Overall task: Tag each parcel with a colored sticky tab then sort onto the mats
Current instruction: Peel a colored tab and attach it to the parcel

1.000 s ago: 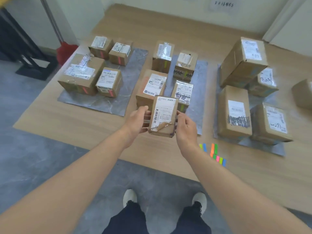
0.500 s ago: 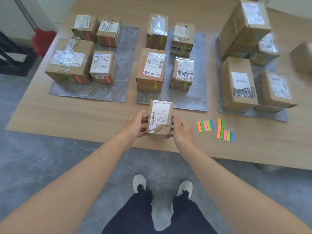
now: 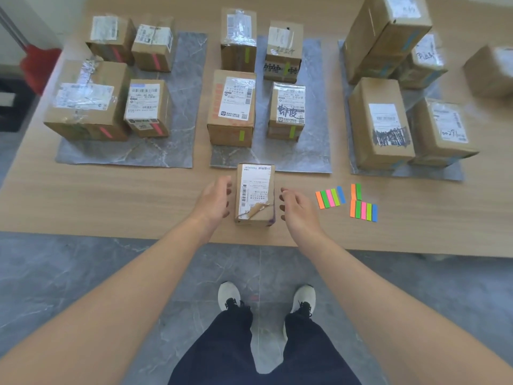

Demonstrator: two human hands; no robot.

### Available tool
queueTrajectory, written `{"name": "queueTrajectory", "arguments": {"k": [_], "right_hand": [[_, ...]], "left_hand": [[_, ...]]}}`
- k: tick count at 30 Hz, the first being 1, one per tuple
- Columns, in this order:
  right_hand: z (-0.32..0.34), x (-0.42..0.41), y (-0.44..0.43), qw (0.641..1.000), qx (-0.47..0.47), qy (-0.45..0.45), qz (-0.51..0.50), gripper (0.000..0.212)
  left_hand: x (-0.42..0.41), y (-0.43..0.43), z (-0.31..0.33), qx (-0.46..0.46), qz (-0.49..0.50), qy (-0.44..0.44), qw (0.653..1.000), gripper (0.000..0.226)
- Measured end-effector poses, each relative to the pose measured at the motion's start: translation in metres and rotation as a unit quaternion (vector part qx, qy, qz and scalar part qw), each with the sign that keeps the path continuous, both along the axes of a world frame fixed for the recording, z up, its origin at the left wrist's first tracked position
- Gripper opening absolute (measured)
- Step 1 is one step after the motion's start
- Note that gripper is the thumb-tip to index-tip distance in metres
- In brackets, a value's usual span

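Note:
A small cardboard parcel (image 3: 255, 193) with a white label and torn tape stands on the wooden table near its front edge. My left hand (image 3: 213, 200) hovers just left of it, fingers apart and off the box. My right hand (image 3: 295, 209) is just right of it, also open with a small gap. Two sets of colored sticky tabs (image 3: 330, 197) (image 3: 363, 208) lie to the right. Three grey mats sit beyond: the left mat (image 3: 180, 145) holds pink-tagged parcels, the middle mat (image 3: 313, 151) green-tagged ones, the right mat (image 3: 433, 173) blue-tagged ones.
One untagged parcel (image 3: 490, 70) sits off the mats at the far right. A red object (image 3: 39, 68) stands on the floor past the table's left end. The table's front edge runs just below my hands, with my shoes on the grey floor.
The parcel was carried down toward me and set on the table in front of the middle mat. Both hands have let go of it and opened.

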State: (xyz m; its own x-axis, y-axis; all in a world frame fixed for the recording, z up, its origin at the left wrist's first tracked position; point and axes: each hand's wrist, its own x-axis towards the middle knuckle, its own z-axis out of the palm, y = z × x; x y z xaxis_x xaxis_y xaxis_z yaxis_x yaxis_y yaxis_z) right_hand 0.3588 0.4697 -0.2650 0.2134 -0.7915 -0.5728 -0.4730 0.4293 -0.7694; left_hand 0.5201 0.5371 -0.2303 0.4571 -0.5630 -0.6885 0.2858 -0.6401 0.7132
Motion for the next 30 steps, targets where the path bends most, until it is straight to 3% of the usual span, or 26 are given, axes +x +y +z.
{"name": "queueTrajectory", "arguments": {"k": [3,8,14,19,23,30], "right_hand": [[-0.006,-0.014,-0.009,1.0,-0.011,0.008,-0.021,0.04],[-0.012,-0.044,-0.024,0.998,-0.034,0.009,-0.045,0.03],[-0.024,-0.096,-0.054,0.993,-0.11,0.029,-0.024,0.022],[-0.038,-0.14,-0.089,0.978,-0.18,0.08,0.068,0.025],[-0.051,-0.162,-0.123,0.939,-0.245,0.129,0.202,0.035],[-0.066,-0.166,-0.172,0.874,-0.263,0.167,0.373,0.037]], "left_hand": [[-0.002,-0.013,0.011,-0.06,0.05,-0.056,0.995,0.044],[-0.025,-0.048,0.032,-0.155,0.07,-0.066,0.983,0.043],[-0.072,-0.085,0.033,-0.144,0.014,-0.053,0.988,0.053],[-0.111,-0.109,0.007,-0.086,-0.002,-0.033,0.996,0.044],[-0.139,-0.122,-0.013,-0.042,-0.015,-0.034,0.998,0.046],[-0.177,-0.142,-0.036,-0.01,0.002,0.011,1.0,0.047]]}}
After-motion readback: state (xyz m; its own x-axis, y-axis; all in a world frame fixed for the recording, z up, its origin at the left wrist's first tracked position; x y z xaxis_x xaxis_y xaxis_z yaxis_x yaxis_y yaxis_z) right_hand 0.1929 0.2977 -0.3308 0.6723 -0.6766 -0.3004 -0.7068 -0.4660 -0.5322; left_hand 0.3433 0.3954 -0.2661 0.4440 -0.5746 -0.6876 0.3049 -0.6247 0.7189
